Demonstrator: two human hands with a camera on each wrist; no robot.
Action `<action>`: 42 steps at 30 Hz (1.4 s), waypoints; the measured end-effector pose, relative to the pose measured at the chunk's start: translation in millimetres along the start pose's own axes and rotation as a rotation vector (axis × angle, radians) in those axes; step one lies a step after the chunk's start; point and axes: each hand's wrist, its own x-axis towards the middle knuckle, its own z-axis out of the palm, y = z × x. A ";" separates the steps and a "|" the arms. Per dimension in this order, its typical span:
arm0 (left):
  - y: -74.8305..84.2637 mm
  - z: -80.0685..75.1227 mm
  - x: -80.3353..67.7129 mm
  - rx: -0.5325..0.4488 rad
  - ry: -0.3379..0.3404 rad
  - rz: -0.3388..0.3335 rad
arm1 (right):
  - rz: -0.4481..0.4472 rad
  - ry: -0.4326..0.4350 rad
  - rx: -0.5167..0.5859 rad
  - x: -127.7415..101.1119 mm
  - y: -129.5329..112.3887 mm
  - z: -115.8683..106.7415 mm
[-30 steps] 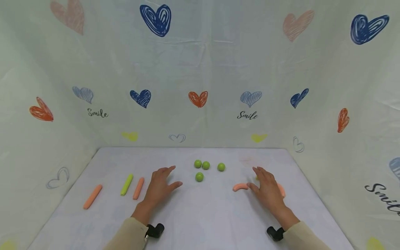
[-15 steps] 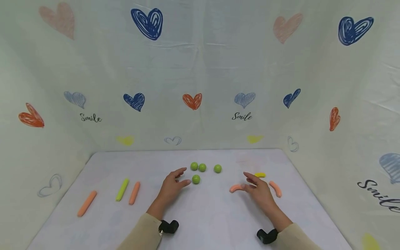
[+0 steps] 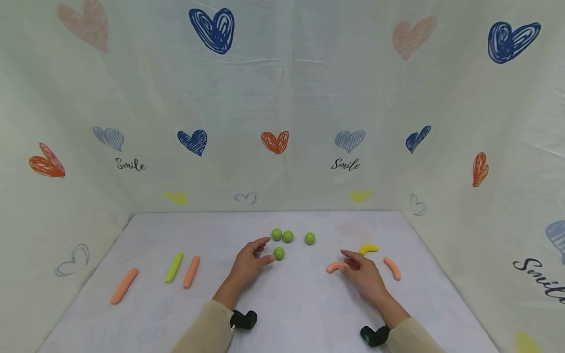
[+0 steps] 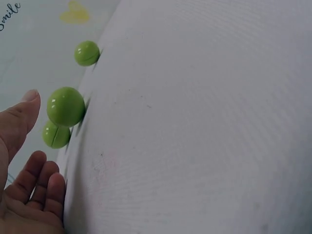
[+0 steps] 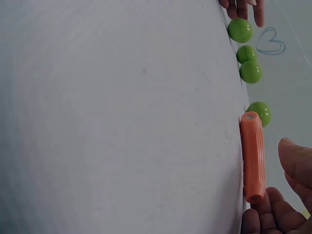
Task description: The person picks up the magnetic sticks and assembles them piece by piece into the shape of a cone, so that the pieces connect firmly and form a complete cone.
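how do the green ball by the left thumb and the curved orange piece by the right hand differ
Shape: the green ball is round, while the curved orange piece is long and bent.
Colour: the ball is green; the piece is orange.
Visibility: in the head view the ball shows nearly whole, while the right hand partly covers the piece.
Both lie on the white table.

Black "Smile" lettering [image 3: 346,164] stands three times on the pale, heart-printed curtain [image 3: 238,98].

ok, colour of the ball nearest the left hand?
The ball is green; the left wrist view shows it best.
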 end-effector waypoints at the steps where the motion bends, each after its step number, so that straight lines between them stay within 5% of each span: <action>1: 0.0 1.3 0.3 0.002 -0.006 0.010 | 0.000 -0.001 -0.001 -0.1 0.7 0.3; 21: 1.4 24.5 13.7 0.178 -0.025 0.071 | -0.102 0.047 -0.175 1.3 4.5 7.2; 28: 0.8 19.7 4.8 0.218 -0.056 0.132 | -0.089 0.052 -0.233 7.0 7.0 11.6; 42: -0.8 4.9 -11.9 0.126 -0.100 0.066 | -0.062 0.080 -0.202 9.5 3.3 14.2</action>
